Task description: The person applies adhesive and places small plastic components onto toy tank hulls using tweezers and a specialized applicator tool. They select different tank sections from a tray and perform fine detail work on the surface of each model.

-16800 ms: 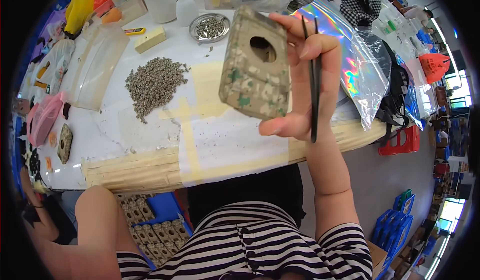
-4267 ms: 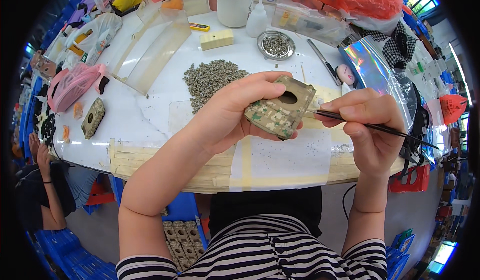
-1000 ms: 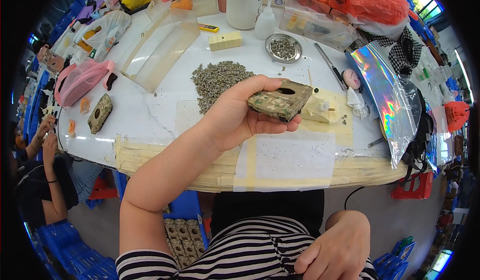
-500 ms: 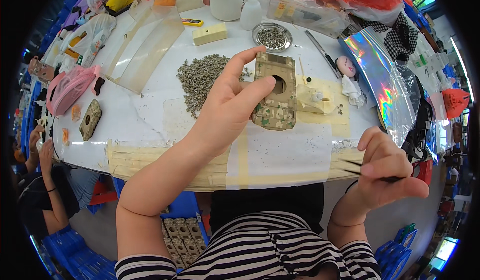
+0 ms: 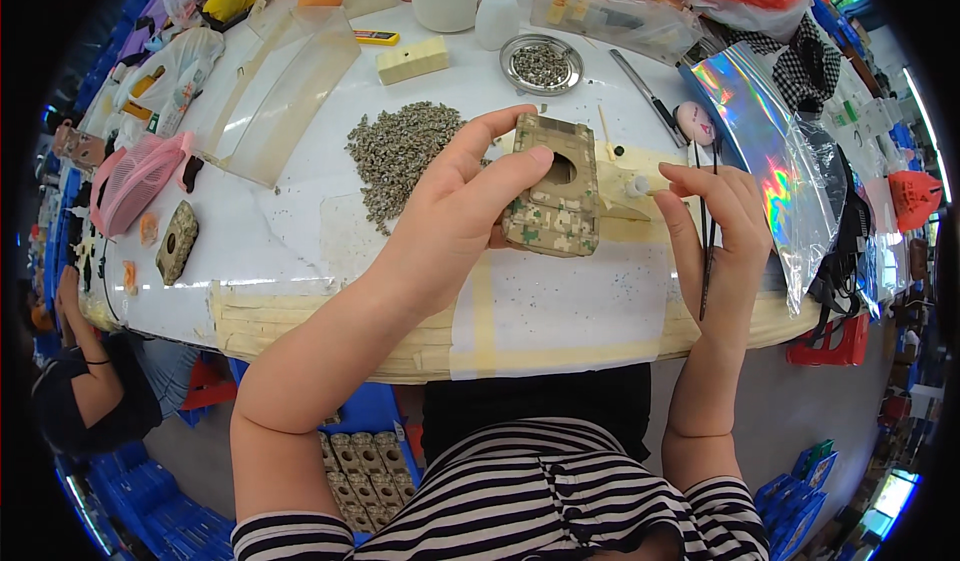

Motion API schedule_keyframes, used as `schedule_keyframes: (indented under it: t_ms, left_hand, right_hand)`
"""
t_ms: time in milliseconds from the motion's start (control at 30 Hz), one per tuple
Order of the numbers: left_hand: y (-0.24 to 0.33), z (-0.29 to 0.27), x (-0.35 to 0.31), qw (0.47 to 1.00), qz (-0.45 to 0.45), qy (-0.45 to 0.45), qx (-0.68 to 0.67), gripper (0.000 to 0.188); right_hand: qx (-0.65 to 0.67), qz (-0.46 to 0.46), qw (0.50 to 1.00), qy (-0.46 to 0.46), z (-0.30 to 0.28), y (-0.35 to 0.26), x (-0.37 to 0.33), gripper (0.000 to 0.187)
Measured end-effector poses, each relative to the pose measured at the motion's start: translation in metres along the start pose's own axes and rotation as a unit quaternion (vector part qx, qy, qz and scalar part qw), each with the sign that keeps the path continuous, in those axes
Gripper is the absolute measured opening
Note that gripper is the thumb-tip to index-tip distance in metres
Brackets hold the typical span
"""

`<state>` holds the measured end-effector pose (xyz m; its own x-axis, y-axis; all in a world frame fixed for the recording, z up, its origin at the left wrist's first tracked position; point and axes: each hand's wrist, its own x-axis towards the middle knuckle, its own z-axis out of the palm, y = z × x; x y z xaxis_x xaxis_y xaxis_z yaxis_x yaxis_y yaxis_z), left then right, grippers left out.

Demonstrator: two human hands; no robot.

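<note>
My left hand point(image 5: 455, 196) is closed around a camouflage toy tank hull point(image 5: 560, 219), its thumb beside the round hole in the top. Black tweezers point(image 5: 705, 286) lie upright in my right hand point(image 5: 735, 221), held against the palm. That hand's thumb and forefinger reach to a small whitish container point(image 5: 636, 187) on a block wrapped in masking tape point(image 5: 622, 206). Whether the fingertips pinch a thin stick there, I cannot make out. Left of the hull spreads a heap of small grey-green parts point(image 5: 400, 146).
A round metal dish point(image 5: 540, 65) of similar parts stands farther back, near a white squeeze bottle point(image 5: 497, 19) and a cream block point(image 5: 412, 61). A second camouflage hull point(image 5: 178, 243) lies at the left. Holographic film point(image 5: 755, 151) covers the right side. Several hulls fill a blue crate point(image 5: 368, 461) below.
My right hand has moved up and inward from the table's front edge to the small container, and the tweezers have swung upright. The hull stays in my left hand, barely shifted.
</note>
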<state>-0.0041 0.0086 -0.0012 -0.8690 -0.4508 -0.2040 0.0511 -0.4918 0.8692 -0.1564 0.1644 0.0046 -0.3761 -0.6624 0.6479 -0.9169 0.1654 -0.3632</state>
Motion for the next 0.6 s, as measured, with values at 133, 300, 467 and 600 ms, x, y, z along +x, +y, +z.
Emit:
schedule_keyframes:
  t_ms: [133, 300, 467, 600]
  left_hand:
    - [-0.001, -0.002, 0.001, 1.000, -0.015, 0.001, -0.009, 0.049]
    - [0.000, 0.001, 0.000, 1.000, -0.010, -0.003, -0.014, 0.049]
    - [-0.001, 0.001, -0.001, 0.999, 0.021, 0.008, 0.023, 0.051]
    - [-0.004, 0.002, -0.002, 0.995, 0.066, 0.007, 0.070, 0.057]
  right_hand:
    - [-0.008, 0.007, 1.000, -0.013, 0.004, 0.002, -0.002, 0.013]
    - [-0.007, 0.000, 1.000, 0.009, 0.003, 0.001, -0.001, 0.012]
    - [0.040, -0.003, 0.996, 0.084, -0.006, -0.010, 0.000, 0.013]
    - [0.211, 0.030, 0.974, 0.077, -0.006, -0.020, -0.006, 0.011]
